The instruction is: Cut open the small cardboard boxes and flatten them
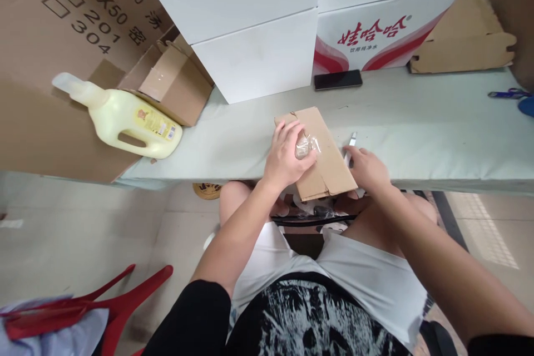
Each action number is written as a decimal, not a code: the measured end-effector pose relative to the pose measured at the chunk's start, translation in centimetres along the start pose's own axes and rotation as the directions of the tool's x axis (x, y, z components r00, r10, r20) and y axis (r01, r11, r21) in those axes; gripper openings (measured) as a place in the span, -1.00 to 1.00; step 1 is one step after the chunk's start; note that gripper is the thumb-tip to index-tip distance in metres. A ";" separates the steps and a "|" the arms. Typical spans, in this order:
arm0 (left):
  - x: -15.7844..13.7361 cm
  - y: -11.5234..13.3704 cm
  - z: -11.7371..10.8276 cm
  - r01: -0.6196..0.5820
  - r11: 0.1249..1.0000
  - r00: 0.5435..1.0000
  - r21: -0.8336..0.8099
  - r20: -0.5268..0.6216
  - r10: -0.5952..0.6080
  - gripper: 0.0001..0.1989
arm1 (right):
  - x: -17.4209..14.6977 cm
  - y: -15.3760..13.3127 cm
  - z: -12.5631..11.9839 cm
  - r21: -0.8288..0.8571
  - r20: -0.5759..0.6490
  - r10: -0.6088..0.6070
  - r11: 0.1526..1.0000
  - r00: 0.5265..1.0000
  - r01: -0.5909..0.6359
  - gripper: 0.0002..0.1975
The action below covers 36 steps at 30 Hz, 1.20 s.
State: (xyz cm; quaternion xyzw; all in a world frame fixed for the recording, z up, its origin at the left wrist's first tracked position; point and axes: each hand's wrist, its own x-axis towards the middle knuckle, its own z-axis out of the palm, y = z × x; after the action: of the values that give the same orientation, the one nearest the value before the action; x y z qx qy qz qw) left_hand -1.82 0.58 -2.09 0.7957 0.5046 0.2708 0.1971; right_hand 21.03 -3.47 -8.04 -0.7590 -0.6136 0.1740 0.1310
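My left hand (287,157) is curled over a flat brown cardboard box (331,169), gripping it at its left side. The box is tilted over the table's front edge. Between thumb and fingers shows a shiny, clear plastic patch (303,146); whether it is tape on the box or a separate piece, I cannot tell. At the box's right side, my right hand (367,169) is closed around a slim utility knife (352,139). The knife's pale tip points away from me, and most of its handle is hidden in the fingers.
White cartons (258,61) stand along the back, with a black phone (338,80) before them. On the left are a yellow detergent bottle (133,119) and an open cardboard box (179,86). Folded cardboard (463,53) and scissors (509,93) lie right. A red chair (125,300) stands lower left.
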 end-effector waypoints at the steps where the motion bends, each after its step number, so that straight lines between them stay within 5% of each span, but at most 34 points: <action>1: 0.0 0.0 0.0 0.005 1.000 1.000 -0.014 -0.005 -0.005 -0.41 | 0.2 -0.1 0.1 -0.044 0.026 -0.014 0.999 1.000 0.015 -0.50; 4: 0.1 0.1 0.1 0.051 0.997 0.999 -0.057 0.002 -0.051 -0.32 | 0.3 -0.4 -0.2 -0.020 0.045 0.042 0.999 0.998 -0.041 -0.53; 7: 0.0 0.1 0.2 0.077 0.993 0.997 -0.090 0.014 -0.076 -0.30 | 0.2 -0.2 -1.5 0.291 0.043 0.165 0.942 0.985 -0.170 -0.58; 9: -0.1 0.1 0.3 0.073 0.992 0.997 -0.101 0.008 -0.073 -0.31 | -0.3 -0.1 -2.8 0.623 -0.001 0.202 0.766 0.979 -0.158 -0.65; 11: 0.0 0.0 0.3 0.068 0.992 0.998 -0.107 -0.002 -0.069 -0.31 | -1.2 -0.5 -4.5 0.864 -0.073 0.148 0.504 0.986 -0.012 -0.68; 13: 0.0 -0.1 0.4 0.057 0.993 0.998 -0.102 -0.006 -0.057 -0.30 | -2.6 -1.7 -6.2 0.941 -0.165 0.041 0.305 0.985 0.145 -0.68; 14: 0.1 -0.2 0.4 0.046 0.995 0.999 -0.093 -0.007 -0.047 -0.30 | -3.3 -2.5 -6.9 0.942 -0.203 0.005 0.274 0.979 0.194 -0.68; 19: 0.5 -0.3 0.3 -0.062 0.998 0.998 -0.014 -0.018 0.061 -0.43 | -5.4 -7.4 -7.2 0.804 -0.412 -0.043 0.453 0.910 0.385 -0.77; 24: 0.2 -0.6 0.4 -0.109 0.994 0.994 0.008 -0.032 0.109 -0.44 | -4.8 -10.2 -5.1 0.821 -0.290 -0.118 0.479 0.950 0.310 -0.76; 27: -0.1 -0.9 0.6 -0.131 0.991 0.991 0.016 -0.036 0.132 -0.40 | -4.6 -10.3 -4.8 0.778 -0.251 -0.125 0.564 0.960 0.277 -0.74; 31: -0.2 -1.1 0.8 -0.069 0.997 0.997 -0.017 -0.046 0.068 -0.26 | -4.4 -9.8 -5.0 0.678 -0.322 -0.079 0.677 0.944 0.288 -0.84; 36: -0.5 -1.0 1.3 0.038 0.999 0.998 -0.025 -0.048 -0.039 -0.10 | -3.9 -9.7 -4.8 0.714 -0.280 -0.008 0.667 0.960 0.214 -0.79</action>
State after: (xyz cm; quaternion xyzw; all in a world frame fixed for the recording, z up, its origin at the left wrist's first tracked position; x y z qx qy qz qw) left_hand -1.86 0.50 -3.74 0.7766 0.5212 0.2925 0.1994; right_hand 13.72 -5.17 0.74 -0.6178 -0.5145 0.3001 0.5134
